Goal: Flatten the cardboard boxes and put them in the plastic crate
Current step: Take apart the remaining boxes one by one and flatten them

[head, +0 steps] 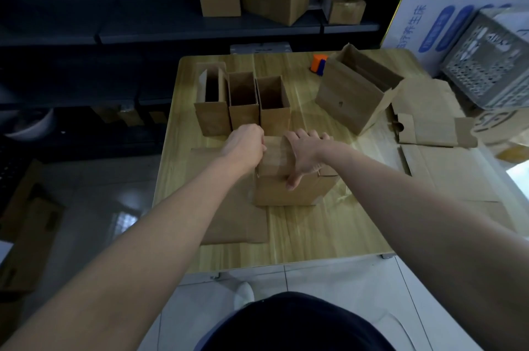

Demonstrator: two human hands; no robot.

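Cardboard box [289, 190] looks light yet stiff; left hand [247, 144] clutches its top edge, right hand [306, 156] clasps its top.

The taped box [289, 190], brown and still fully formed, stands upright under the fingers. The right hand [306, 156] spans its closed top, thumb down the near face. The left hand [247, 144] grips its top left edge with curled fingers [259, 136]. Just beyond the fingertips, three narrow boxes [243, 104] stand open-topped in a touching row. Farther right of the fingers a larger open box [355, 96] sits tilted. Flattened pieces [429, 129] lie well to the right, and the grey lattice plastic crate [492, 64] sits tilted beyond them.
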